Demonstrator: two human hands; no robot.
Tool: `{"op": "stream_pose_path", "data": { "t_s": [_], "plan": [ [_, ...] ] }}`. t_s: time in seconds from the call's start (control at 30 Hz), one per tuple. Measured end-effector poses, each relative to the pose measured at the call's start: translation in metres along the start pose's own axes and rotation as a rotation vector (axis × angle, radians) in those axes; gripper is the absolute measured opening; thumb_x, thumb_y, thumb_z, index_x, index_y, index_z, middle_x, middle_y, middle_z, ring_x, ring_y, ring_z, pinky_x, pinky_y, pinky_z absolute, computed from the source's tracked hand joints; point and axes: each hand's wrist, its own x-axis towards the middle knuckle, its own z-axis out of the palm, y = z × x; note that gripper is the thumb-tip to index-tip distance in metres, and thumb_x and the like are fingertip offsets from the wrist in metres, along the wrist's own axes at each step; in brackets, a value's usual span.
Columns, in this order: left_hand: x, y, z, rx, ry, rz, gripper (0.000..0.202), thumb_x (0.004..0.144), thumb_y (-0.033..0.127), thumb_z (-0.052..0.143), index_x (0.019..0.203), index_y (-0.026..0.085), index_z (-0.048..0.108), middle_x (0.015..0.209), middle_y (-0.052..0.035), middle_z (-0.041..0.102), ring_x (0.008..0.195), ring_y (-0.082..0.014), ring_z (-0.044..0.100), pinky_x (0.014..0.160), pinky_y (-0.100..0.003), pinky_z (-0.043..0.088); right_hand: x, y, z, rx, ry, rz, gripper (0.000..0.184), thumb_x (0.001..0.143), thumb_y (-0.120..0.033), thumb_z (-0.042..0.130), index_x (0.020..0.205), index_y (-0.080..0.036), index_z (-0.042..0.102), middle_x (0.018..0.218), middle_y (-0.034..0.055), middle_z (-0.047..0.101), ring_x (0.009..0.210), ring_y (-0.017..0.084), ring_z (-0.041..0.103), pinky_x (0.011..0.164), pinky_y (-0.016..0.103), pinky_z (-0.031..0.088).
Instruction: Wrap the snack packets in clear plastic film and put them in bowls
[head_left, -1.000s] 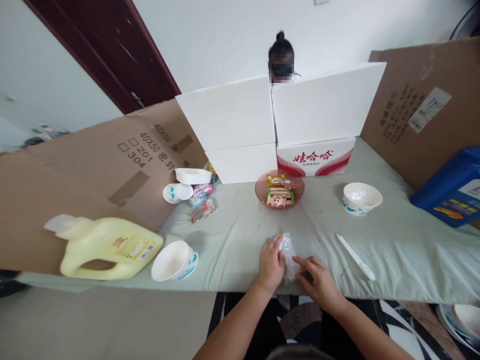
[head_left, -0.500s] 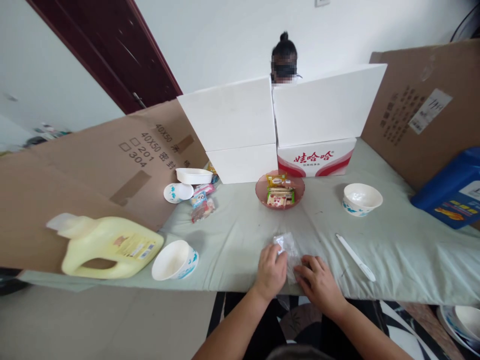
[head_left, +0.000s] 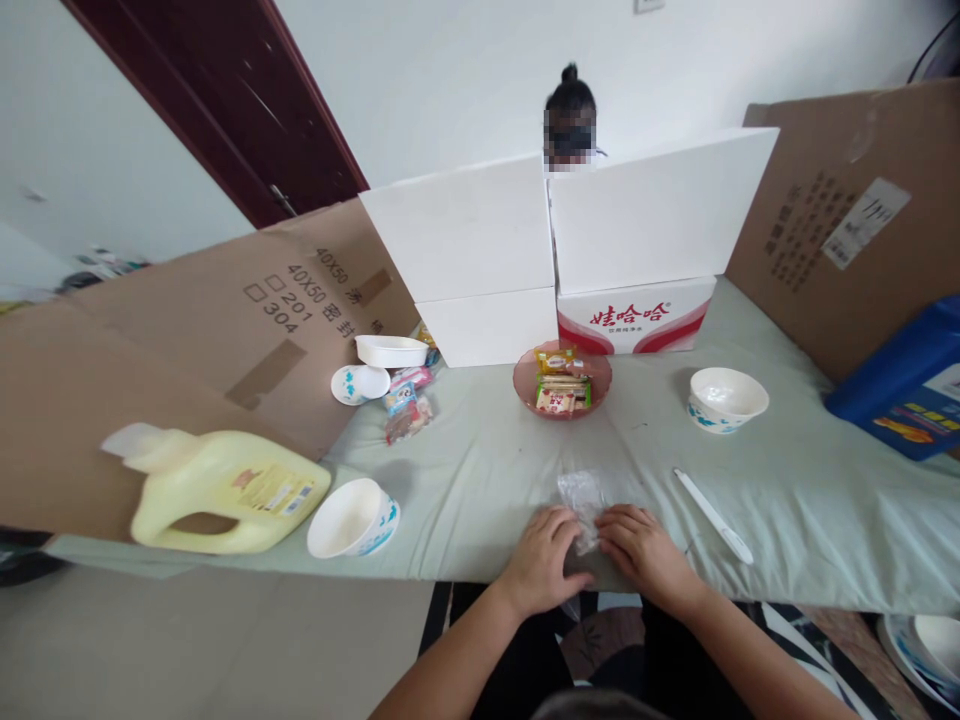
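Clear plastic [head_left: 579, 487], pale green cloth [head_left: 480, 500], pink bowl [head_left: 524, 388], white cup [head_left: 351, 520] with blue print

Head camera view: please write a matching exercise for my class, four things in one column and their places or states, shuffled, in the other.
Things
1. clear plastic
2. pink dish
3. yellow jug
4. white utensil

Places or states
A. holding wrapped snacks
B. lying right of the right hand
C. by the fingertips of both hands
D. beside a patterned white bowl, left of the left hand

Pairs: 1-C, 2-A, 3-D, 4-B
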Motion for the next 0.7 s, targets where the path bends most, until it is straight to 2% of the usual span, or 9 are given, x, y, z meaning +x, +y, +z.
{"op": "stream_pose_path", "data": {
  "t_s": [0.1, 0.2, 0.33, 0.43, 0.57, 0.7],
  "plan": [
    [0.004, -0.003, -0.003, -0.061, 0.050, -0.039, 0.016, 0.081, 0.012, 0.057, 0.096, 0.019, 0.057, 0.097, -0.0063, 0.063, 0.099, -0.0223, 0.057, 0.089, -0.040, 0.048, 0.007, 0.002, -0.003, 0.086, 0.019, 0.000, 0.023, 0.094, -0.034, 0.047, 0.102, -0.020, 0.063, 0.102, 0.0099, 0.068, 0.104, 0.024, 0.057, 0.091, 0.042, 0.045],
    [0.009, -0.009, -0.003, -0.069, 0.090, -0.138, 0.013, 0.085, 0.011, 0.050, 0.092, 0.019, 0.057, 0.088, -0.0050, 0.065, 0.085, -0.0191, 0.061, 0.078, -0.033, 0.050, 0.011, 0.005, -0.002, 0.114, -0.006, 0.015, 0.035, 0.084, -0.042, 0.062, 0.108, -0.018, 0.060, 0.105, 0.0122, 0.066, 0.106, 0.026, 0.056, 0.091, 0.041, 0.045],
    [0.020, -0.016, 0.005, -0.111, 0.155, -0.335, 0.007, 0.089, 0.020, 0.050, 0.092, 0.019, 0.057, 0.079, -0.0022, 0.066, 0.072, -0.0162, 0.062, 0.067, -0.028, 0.048, 0.020, 0.007, 0.009, 0.131, 0.036, 0.284, 0.021, 0.089, -0.027, 0.049, 0.104, -0.016, 0.059, 0.089, 0.0087, 0.066, 0.084, 0.021, 0.063, 0.075, 0.033, 0.048],
    [0.031, -0.018, 0.013, -0.116, 0.205, -0.450, 0.011, 0.086, 0.018, 0.054, 0.097, 0.019, 0.055, 0.075, -0.0013, 0.066, 0.069, -0.0168, 0.064, 0.066, -0.028, 0.049, 0.027, 0.006, 0.019, 0.124, 0.110, 0.418, 0.036, 0.090, -0.027, 0.045, 0.122, -0.013, 0.050, 0.078, 0.0048, 0.067, 0.075, 0.021, 0.064, 0.069, 0.032, 0.048],
    [0.039, -0.016, 0.020, -0.042, 0.205, -0.480, 0.032, 0.081, 0.012, 0.057, 0.111, 0.018, 0.051, 0.077, -0.0020, 0.067, 0.071, -0.0196, 0.066, 0.067, -0.031, 0.050, 0.031, 0.004, 0.024, -0.016, 0.151, 0.387, 0.049, 0.088, -0.024, 0.044, 0.137, -0.016, 0.041, 0.077, 0.0028, 0.067, 0.072, 0.020, 0.064, 0.063, 0.029, 0.046],
    [0.036, -0.014, 0.025, 0.015, 0.239, -0.443, 0.034, 0.079, 0.010, 0.057, 0.111, 0.017, 0.050, 0.078, -0.0021, 0.066, 0.072, -0.0197, 0.065, 0.068, -0.032, 0.052, 0.027, 0.001, 0.023, -0.163, 0.119, 0.282, 0.043, 0.090, -0.022, 0.044, 0.132, -0.023, 0.051, 0.092, 0.0065, 0.067, 0.084, 0.021, 0.063, 0.069, 0.030, 0.048]
  ]
}}
